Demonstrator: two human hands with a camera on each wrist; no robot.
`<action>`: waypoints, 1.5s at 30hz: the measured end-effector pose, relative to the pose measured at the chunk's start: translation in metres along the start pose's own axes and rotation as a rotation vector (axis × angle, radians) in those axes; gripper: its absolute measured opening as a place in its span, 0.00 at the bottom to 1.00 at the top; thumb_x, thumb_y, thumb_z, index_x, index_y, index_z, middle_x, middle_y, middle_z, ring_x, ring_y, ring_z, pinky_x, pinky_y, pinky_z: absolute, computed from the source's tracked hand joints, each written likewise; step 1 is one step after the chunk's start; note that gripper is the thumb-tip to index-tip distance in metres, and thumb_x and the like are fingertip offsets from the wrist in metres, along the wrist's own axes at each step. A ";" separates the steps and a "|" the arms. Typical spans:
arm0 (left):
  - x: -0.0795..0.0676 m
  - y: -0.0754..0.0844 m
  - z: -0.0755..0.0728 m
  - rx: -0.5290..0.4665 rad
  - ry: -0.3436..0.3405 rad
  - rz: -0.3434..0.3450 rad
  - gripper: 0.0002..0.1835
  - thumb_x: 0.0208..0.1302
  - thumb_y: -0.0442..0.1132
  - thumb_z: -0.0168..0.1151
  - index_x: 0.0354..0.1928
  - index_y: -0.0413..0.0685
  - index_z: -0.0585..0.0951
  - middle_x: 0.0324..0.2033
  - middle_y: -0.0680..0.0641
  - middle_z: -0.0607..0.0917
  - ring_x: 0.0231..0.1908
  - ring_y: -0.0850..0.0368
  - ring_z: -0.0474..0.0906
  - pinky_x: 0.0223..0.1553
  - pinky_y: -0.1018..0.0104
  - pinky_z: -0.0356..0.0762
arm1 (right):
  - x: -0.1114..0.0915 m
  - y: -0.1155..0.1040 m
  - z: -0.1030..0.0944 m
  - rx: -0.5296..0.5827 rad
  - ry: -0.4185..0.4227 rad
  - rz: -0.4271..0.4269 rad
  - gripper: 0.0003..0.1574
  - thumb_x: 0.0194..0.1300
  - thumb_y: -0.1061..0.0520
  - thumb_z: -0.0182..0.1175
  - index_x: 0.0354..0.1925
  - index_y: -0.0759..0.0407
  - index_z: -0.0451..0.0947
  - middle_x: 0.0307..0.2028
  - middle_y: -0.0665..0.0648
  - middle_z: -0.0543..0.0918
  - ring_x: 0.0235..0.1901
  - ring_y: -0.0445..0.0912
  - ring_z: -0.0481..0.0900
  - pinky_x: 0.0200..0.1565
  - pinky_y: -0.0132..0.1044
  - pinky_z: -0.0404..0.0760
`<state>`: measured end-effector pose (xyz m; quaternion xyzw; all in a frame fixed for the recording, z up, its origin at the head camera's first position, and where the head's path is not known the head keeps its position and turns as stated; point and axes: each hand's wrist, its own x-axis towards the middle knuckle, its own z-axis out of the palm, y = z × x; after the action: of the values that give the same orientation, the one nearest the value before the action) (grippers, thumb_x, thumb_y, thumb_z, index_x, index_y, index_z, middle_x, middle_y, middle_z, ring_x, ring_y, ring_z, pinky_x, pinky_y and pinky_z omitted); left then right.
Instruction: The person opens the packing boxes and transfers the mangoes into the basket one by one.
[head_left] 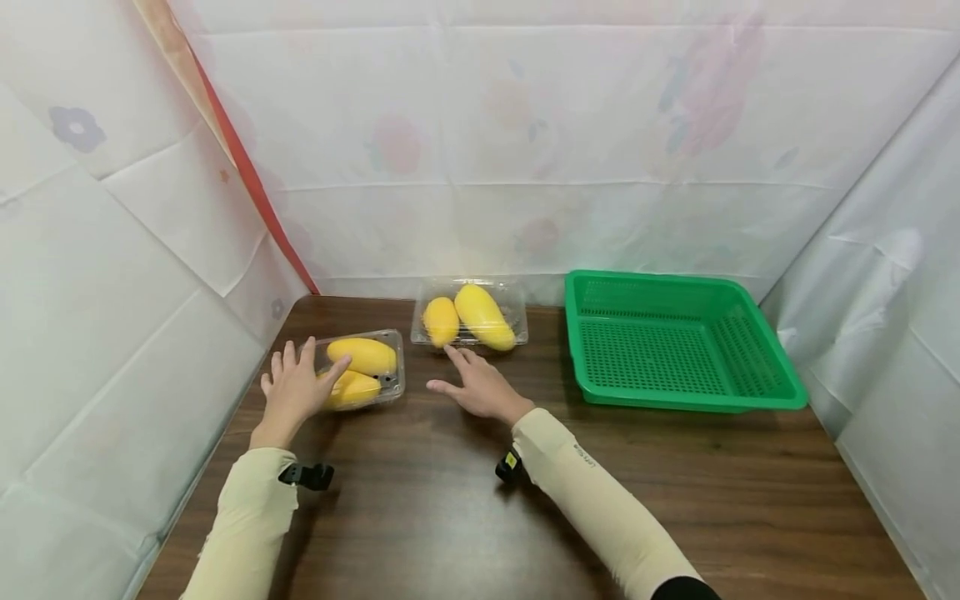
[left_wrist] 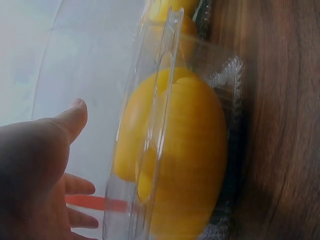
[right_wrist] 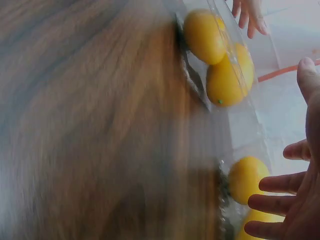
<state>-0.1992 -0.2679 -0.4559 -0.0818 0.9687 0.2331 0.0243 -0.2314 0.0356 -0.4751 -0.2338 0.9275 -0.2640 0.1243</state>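
Two yellow mangoes [head_left: 363, 356] lie in a clear plastic box [head_left: 399, 367] at the left of the table. My left hand [head_left: 294, 388] is spread over this box's left side, its thumb overlapping the fruit in the head view. In the left wrist view the thumb and fingers of the left hand [left_wrist: 40, 165] stand apart beside the box's wall [left_wrist: 162, 100]. Farther back, a second clear box [head_left: 517, 312] holds two more mangoes [head_left: 483, 317]. My right hand [head_left: 483, 387] reaches toward its front edge with fingers extended, holding nothing.
A green plastic basket [head_left: 581, 392] with perforated walls stands at the right rear of the brown wooden table [head_left: 420, 517]. White patterned sheeting [head_left: 480, 208] hangs along the back and both sides. A red strip [head_left: 247, 167] runs down the left corner.
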 end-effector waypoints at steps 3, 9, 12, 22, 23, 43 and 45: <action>0.000 -0.004 0.001 -0.013 0.001 -0.006 0.54 0.65 0.75 0.37 0.76 0.39 0.44 0.72 0.23 0.40 0.70 0.20 0.37 0.61 0.20 0.39 | 0.005 -0.006 0.005 0.027 -0.015 -0.004 0.53 0.66 0.23 0.43 0.77 0.48 0.46 0.74 0.60 0.57 0.73 0.57 0.59 0.70 0.54 0.63; 0.000 -0.009 0.000 -0.040 -0.012 -0.025 0.54 0.65 0.75 0.38 0.76 0.38 0.42 0.72 0.22 0.42 0.70 0.20 0.40 0.60 0.20 0.43 | 0.016 -0.017 0.021 0.103 -0.061 -0.007 0.53 0.67 0.24 0.43 0.77 0.51 0.48 0.75 0.58 0.57 0.74 0.54 0.57 0.71 0.52 0.61; -0.001 -0.010 -0.001 -0.056 -0.030 -0.035 0.54 0.65 0.74 0.39 0.76 0.38 0.42 0.71 0.22 0.42 0.69 0.19 0.41 0.60 0.20 0.43 | 0.020 -0.022 0.029 0.140 -0.076 0.001 0.53 0.67 0.24 0.43 0.76 0.53 0.49 0.75 0.57 0.57 0.74 0.53 0.56 0.71 0.52 0.60; -0.001 -0.011 -0.001 -0.067 -0.092 -0.035 0.53 0.67 0.72 0.37 0.76 0.39 0.38 0.71 0.21 0.44 0.65 0.16 0.48 0.62 0.23 0.50 | 0.024 -0.037 0.039 0.189 -0.076 0.019 0.51 0.69 0.27 0.43 0.76 0.58 0.50 0.74 0.58 0.59 0.74 0.52 0.58 0.72 0.48 0.61; -0.001 -0.012 -0.001 -0.066 -0.097 -0.035 0.53 0.67 0.72 0.37 0.76 0.39 0.38 0.71 0.21 0.45 0.65 0.16 0.48 0.61 0.23 0.51 | 0.025 -0.037 0.040 0.193 -0.074 0.021 0.51 0.70 0.28 0.44 0.76 0.57 0.50 0.74 0.58 0.59 0.74 0.52 0.58 0.72 0.48 0.61; 0.002 -0.013 0.003 -0.101 -0.054 -0.054 0.47 0.71 0.64 0.43 0.75 0.36 0.43 0.68 0.19 0.51 0.67 0.20 0.50 0.64 0.25 0.49 | 0.036 -0.043 0.049 0.404 -0.038 0.033 0.39 0.69 0.46 0.59 0.71 0.59 0.61 0.61 0.58 0.77 0.51 0.48 0.82 0.49 0.36 0.82; 0.002 -0.014 0.003 -0.106 -0.047 -0.061 0.47 0.71 0.65 0.43 0.75 0.36 0.44 0.68 0.20 0.51 0.67 0.20 0.50 0.64 0.26 0.49 | 0.036 -0.043 0.049 0.413 -0.040 0.039 0.39 0.69 0.46 0.59 0.71 0.58 0.61 0.61 0.58 0.77 0.52 0.48 0.82 0.49 0.36 0.82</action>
<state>-0.1991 -0.2787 -0.4649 -0.1068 0.9512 0.2852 0.0497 -0.2291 -0.0362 -0.4959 -0.1905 0.8553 -0.4415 0.1929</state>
